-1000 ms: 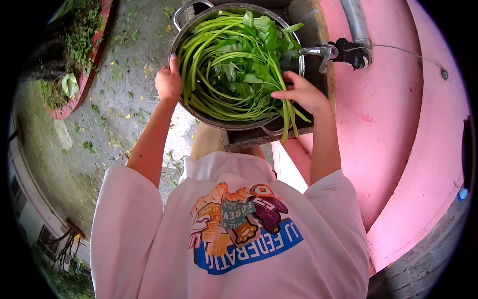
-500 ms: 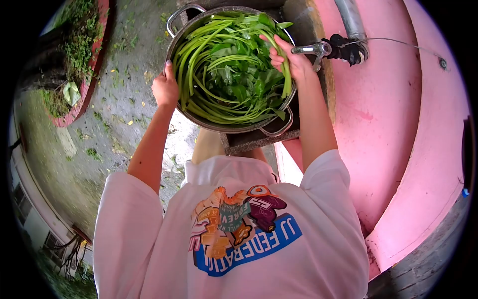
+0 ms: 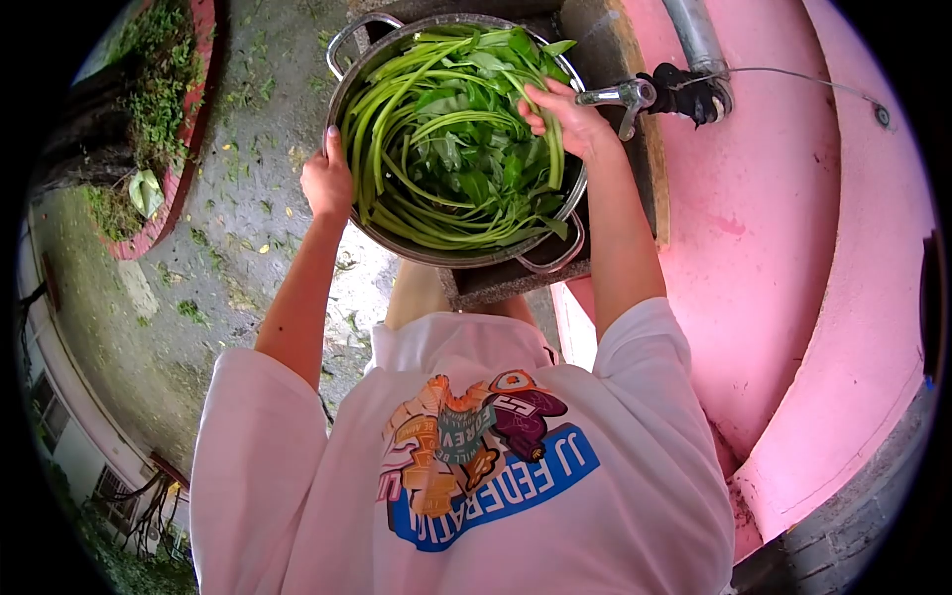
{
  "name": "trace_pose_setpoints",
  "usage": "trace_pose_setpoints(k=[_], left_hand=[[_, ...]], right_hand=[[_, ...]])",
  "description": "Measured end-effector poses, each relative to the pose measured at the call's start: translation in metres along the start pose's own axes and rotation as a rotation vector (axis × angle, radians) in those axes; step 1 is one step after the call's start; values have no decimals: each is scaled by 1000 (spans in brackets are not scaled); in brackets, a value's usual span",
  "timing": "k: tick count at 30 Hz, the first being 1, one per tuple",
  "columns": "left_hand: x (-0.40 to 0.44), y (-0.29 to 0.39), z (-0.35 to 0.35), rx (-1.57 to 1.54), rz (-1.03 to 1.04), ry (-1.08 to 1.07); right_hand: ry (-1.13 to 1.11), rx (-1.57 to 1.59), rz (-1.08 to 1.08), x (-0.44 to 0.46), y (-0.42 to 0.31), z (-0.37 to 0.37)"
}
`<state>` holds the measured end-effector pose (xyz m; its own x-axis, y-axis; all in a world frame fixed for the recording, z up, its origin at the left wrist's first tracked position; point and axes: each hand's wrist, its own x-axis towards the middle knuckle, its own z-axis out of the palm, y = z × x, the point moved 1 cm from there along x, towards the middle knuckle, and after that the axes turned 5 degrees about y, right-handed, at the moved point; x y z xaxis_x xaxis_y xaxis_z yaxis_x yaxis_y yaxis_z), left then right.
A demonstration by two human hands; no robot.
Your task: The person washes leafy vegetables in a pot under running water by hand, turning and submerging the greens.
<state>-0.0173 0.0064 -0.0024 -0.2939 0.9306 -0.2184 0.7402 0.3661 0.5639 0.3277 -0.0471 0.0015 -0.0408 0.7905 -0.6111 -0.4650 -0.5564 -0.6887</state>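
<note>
A round metal pot (image 3: 340, 94) with two loop handles is full of leafy greens (image 3: 466, 149) with long stems, curled around inside it. My left hand (image 3: 327, 180) is closed on the pot's left rim, thumb on top. At the right side of the pot, my right hand (image 3: 563, 117) has its fingers closed around some green stems, which lie inside the rim. The pot rests over a stone basin (image 3: 605, 50), just beside a metal faucet (image 3: 622, 96).
A pink wall (image 3: 744, 228) with a grey pipe (image 3: 694, 38) stands on the right, and a thin wire runs from the pipe. Wet ground (image 3: 233, 228) with scattered leaves and a curbed planting bed (image 3: 169, 203) are on the left.
My right hand has moved up along the pot's right side, and the stems that hung over the lower right rim now lie inside. My left hand stays on the rim.
</note>
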Motion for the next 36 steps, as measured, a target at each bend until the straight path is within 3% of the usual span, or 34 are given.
trace_pose_setpoints(k=[2, 4, 10, 12, 15, 16, 18, 22, 26, 28, 30, 32, 34, 36], left_hand=[[-1, 1, -1, -17, -4, -10], [-3, 4, -3, -17, -10, -13], [0, 1, -1, 24, -5, -14], [0, 1, -1, 38, -3, 2], [-2, 5, -3, 14, 4, -7], [-3, 7, -5, 14, -1, -8], [-4, 8, -5, 14, -7, -9], [-5, 10, -6, 19, -28, -28], [-4, 9, -6, 31, -35, -30], [-7, 12, -7, 12, -24, -14], [-7, 13, -6, -9, -13, 4], [-3, 8, -6, 59, -46, -44], [-6, 11, -8, 58, -49, -33], [-7, 12, -7, 54, -50, -21]], right_hand=[[50, -8, -2, -2, -2, 3], [-113, 34, -16, -4, -9, 6], [-87, 181, 113, -32, 1, 11], [-163, 353, 107, -56, 9, 17], [199, 393, 150, -94, 16, 39], [200, 392, 150, -100, 22, 36], [96, 471, 4, -111, 32, 24], [-68, 676, -15, -126, 30, 15], [-54, 597, -115, -138, 11, 30], [-29, 612, -98, -122, 25, 24], [237, 540, 83, -105, 40, 23], [245, 487, 42, -96, 44, 19], [261, 200, 10, -95, 37, 23], [291, 195, 73, -95, 33, 24]])
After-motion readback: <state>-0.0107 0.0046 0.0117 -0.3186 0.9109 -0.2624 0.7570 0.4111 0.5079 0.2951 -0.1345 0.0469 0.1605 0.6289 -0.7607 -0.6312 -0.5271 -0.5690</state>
